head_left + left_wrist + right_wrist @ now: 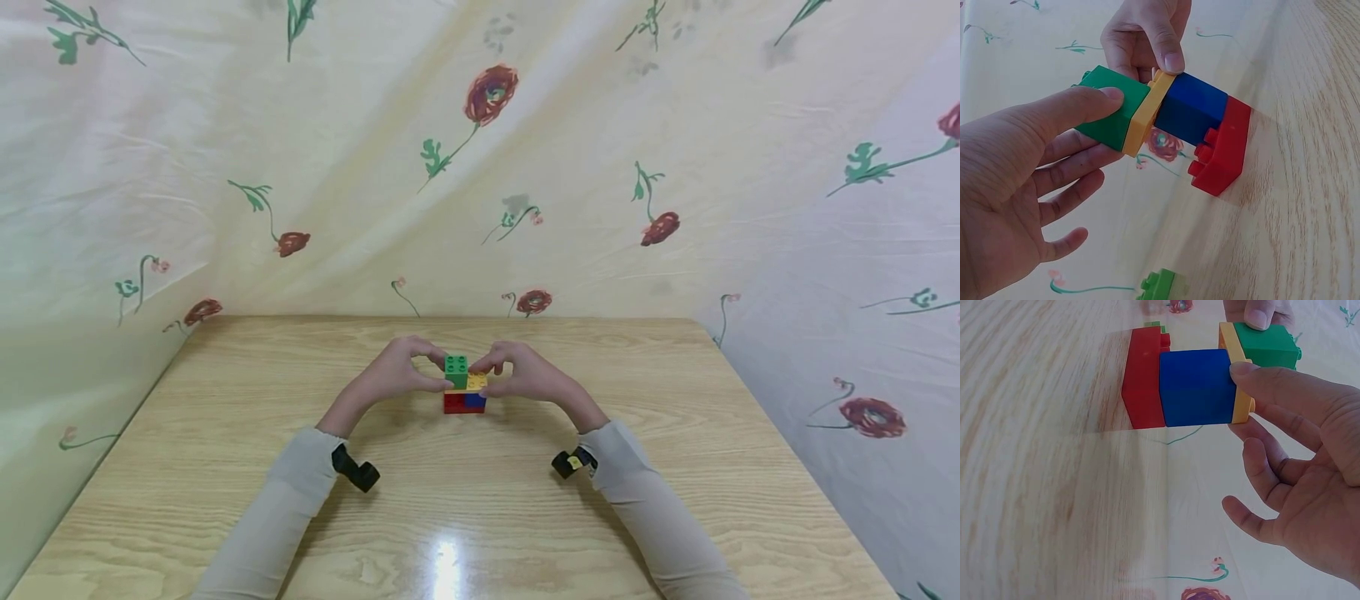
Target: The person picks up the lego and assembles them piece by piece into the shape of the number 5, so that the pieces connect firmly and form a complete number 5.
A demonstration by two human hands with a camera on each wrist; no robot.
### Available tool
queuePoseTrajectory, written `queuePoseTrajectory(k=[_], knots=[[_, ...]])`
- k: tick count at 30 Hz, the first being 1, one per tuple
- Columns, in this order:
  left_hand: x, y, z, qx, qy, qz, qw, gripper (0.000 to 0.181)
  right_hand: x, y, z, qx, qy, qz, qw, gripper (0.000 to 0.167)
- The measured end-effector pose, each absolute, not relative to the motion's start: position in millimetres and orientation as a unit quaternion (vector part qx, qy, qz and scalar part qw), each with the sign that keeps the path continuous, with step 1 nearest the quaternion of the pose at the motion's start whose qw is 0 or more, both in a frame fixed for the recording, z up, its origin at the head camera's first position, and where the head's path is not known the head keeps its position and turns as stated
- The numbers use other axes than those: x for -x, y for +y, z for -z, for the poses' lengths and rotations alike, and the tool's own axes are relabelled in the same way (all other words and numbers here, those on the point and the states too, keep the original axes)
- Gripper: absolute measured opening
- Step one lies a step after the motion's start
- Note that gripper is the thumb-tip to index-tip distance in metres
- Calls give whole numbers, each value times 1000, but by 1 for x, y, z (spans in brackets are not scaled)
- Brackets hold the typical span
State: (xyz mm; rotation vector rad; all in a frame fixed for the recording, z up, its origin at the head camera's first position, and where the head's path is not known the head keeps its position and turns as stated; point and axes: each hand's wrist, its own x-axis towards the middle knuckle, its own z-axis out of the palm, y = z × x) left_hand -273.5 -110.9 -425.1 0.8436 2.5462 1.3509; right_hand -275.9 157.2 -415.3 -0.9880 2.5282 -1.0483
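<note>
A small stack of toy building bricks stands on the wooden table (465, 517). At its bottom lies a red brick (1225, 150) with studs showing on one side. A blue brick (1197, 387) sits on part of the red one. Across the blue brick lies a thin yellow brick (1243, 406), overhanging the red brick's bare studs. My left hand (393, 368) pinches a green brick (456, 365) on the yellow one's left half, its lower fingers spread. My right hand (531, 373) grips the yellow brick's right end between thumb and fingers.
A light green brick (1157, 285) lies on the table beyond the stack, partly cut off in the left wrist view. Flower-printed cloth (360, 233) hangs behind the table and along its sides. Black wrist cameras (365, 476) sit at both cuffs.
</note>
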Motion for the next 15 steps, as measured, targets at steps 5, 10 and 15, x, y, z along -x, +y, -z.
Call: queuePoseTrajectory(k=[5, 10, 15], knots=[[273, -111, 425, -277, 844, -454, 73, 26, 275, 156, 414, 332, 864, 359, 119, 34], [273, -111, 425, -274, 845, -454, 76, 25, 276, 157, 414, 334, 863, 360, 117, 33], [272, -111, 424, -269, 850, -448, 75, 25, 277, 157, 415, 335, 862, 363, 114, 34]])
